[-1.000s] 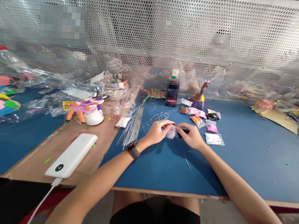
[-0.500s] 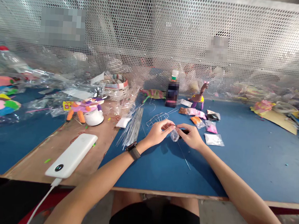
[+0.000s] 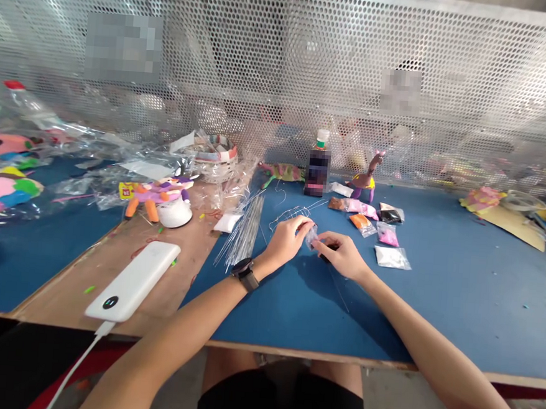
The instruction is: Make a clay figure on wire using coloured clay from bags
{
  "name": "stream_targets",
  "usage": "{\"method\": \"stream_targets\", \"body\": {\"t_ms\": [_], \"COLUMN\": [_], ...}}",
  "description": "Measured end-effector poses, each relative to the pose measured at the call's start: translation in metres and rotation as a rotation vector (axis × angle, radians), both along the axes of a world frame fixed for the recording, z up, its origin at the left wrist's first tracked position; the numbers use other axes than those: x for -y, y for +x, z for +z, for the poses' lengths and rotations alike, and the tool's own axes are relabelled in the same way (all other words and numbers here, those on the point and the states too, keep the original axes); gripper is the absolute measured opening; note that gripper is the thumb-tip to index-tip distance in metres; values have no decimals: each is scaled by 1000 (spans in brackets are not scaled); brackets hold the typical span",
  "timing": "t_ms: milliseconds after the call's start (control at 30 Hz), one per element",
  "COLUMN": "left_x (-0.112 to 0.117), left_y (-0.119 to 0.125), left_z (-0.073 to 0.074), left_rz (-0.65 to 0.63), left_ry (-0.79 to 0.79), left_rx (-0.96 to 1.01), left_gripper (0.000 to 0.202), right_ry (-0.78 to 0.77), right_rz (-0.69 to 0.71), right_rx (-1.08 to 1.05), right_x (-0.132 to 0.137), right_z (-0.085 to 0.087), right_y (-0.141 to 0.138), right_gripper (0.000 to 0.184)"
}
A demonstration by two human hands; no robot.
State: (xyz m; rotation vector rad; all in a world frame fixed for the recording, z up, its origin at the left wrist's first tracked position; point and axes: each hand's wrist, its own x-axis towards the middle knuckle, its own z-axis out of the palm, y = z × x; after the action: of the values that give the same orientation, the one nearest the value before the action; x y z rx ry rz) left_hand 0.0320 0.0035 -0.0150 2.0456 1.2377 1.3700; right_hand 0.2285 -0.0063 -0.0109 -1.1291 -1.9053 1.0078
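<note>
My left hand, with a dark watch on its wrist, pinches a small clear plastic bag over the blue table. My right hand has its thumb and finger closed at the bag's other side. Under its curled fingers a small black lump shows in part; its kind is not clear. A thin straight wire slants below the right hand. Behind the left hand lies a bent wire frame, and to its left a bundle of straight metal wires.
Beyond my right hand lie several small clay packets, a dark bottle and a clay animal figure. At left are a white power bank with a cable, a clay figure on a white pot, and plastic wrap. A perforated metal screen stands behind.
The clear bag, hanging by my right hand before, is now stretched between both hands' fingertips. My hands have moved slightly apart, and the whole view has shifted a little.
</note>
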Motion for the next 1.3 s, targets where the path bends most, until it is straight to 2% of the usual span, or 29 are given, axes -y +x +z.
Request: {"method": "stream_targets", "body": {"t_ms": [133, 267, 367, 500, 567, 667, 833, 900, 967, 1100, 1133, 1300], "left_x": [-1, -7, -9, -9, -9, -11, -6, -3, -1, -6, -8, -9], "left_y": [5, 11, 12, 11, 10, 9, 6, 6, 6, 3, 3, 1], "left_z": [-2, -9, -13, -13, -13, -12, -6, -4, -4, -7, -8, -10], "left_rz": [-26, -143, -277, -436, -449, -353, -141, -68, -29, -35, -45, -159], "left_ry": [-182, -485, -730, -861, -860, -779, -418, -292, -231, -192, -185, -212], "left_rx": [202, 531, 794, 984, 988, 825, 367, 275, 231, 186, 182, 193], "left_gripper": [29, 36, 28, 15, 14, 20, 31, 29, 25, 18, 19, 24], "right_ry": [250, 426, 489, 565, 570, 550, 502, 481, 467, 390, 361, 326], "right_rz": [-187, -322, -375, -371, -337, -311, -356, -357, -267, 65, 77, -76], "right_rx": [155, 358, 438, 469, 469, 464, 493, 503, 504, 428, 381, 171], "right_x": [-3, -5, -5, -5, -5, -8, -11, -9, -8, -9, -11, -21], "right_z": [-7, -5, -1, 4, 5, 4, 0, 1, 2, 5, 5, 3], "right_y": [3, 8, 9, 11, 13, 17, 17, 16, 17, 25, 27, 31], "right_gripper": [26, 19, 18, 23, 24, 24, 22, 20, 20, 26, 27, 32]}}
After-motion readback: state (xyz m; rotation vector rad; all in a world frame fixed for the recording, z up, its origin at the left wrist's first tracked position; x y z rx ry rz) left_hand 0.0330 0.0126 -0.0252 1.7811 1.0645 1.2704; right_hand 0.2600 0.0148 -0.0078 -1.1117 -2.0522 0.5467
